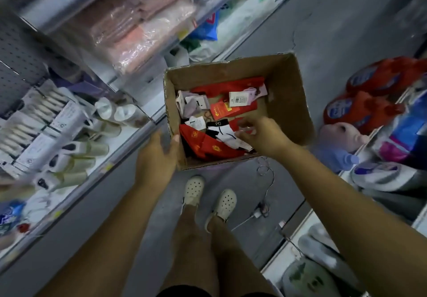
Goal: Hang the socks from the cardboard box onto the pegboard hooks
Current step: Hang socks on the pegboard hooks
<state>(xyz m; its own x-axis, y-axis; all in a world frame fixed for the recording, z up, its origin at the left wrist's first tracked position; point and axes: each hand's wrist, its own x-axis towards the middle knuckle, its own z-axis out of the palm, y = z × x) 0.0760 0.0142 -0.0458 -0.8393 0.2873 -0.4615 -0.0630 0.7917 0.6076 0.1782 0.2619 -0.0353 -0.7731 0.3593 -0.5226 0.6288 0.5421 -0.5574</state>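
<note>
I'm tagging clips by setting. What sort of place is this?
Most likely a shop aisle: shelves of packaged goods run along both sides, a pegboard stands at the left, and big detergent bottles sit on the right. A cardboard box holds tagged socks.

The black sock cuff (218, 124) seems to read "PO"; the other tags (239, 99) are illegible.

From my end the box (284, 93) is open-topped, plain brown cardboard. Inside is a loose heap: red socks (203, 144) nearest, a black-and-white sock (225, 135) beside them, lilac socks (191, 109) with card tags further back. The pegboard (20, 65) is far left.
</note>
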